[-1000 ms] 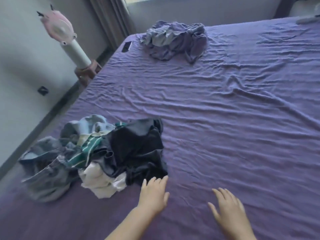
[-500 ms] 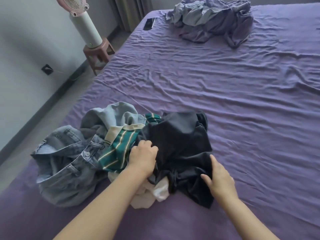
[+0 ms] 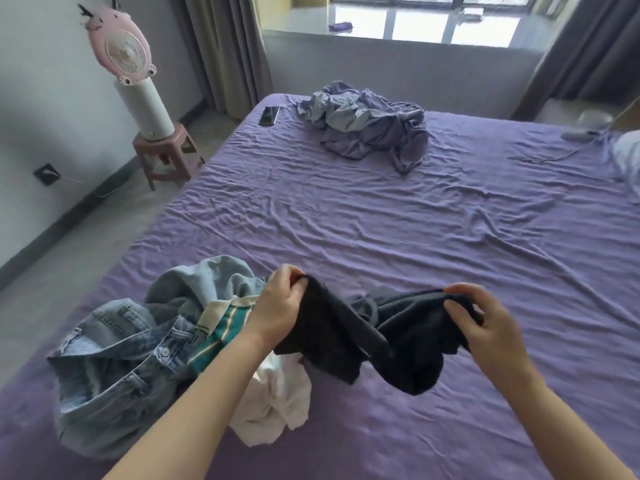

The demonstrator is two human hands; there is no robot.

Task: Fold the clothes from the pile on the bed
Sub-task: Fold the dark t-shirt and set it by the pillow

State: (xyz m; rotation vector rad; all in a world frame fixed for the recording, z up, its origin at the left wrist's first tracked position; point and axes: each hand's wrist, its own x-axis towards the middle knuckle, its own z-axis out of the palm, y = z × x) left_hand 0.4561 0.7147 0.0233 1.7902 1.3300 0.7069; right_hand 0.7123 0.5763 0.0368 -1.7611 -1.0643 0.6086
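A dark, almost black garment [image 3: 391, 334] hangs bunched between both my hands, lifted a little above the purple bed sheet [image 3: 381, 220]. My left hand [image 3: 280, 306] grips its left edge and my right hand [image 3: 485, 323] grips its right edge. The rest of the pile lies at the near left of the bed: light blue jeans [image 3: 114, 368], a green striped shirt [image 3: 221, 327] and a white garment [image 3: 273, 400] under my left forearm.
A crumpled purple-grey blanket [image 3: 367, 123] lies at the far side of the bed, with a black phone [image 3: 269, 115] beside it. A pink fan [image 3: 121, 50] stands on a small stool [image 3: 166, 150] by the left wall. A white item [image 3: 628, 157] sits at the right edge.
Both hands reached into the pile, took hold of the dark garment and lifted it up and to the right, off the other clothes. The camera tilted up toward the window.
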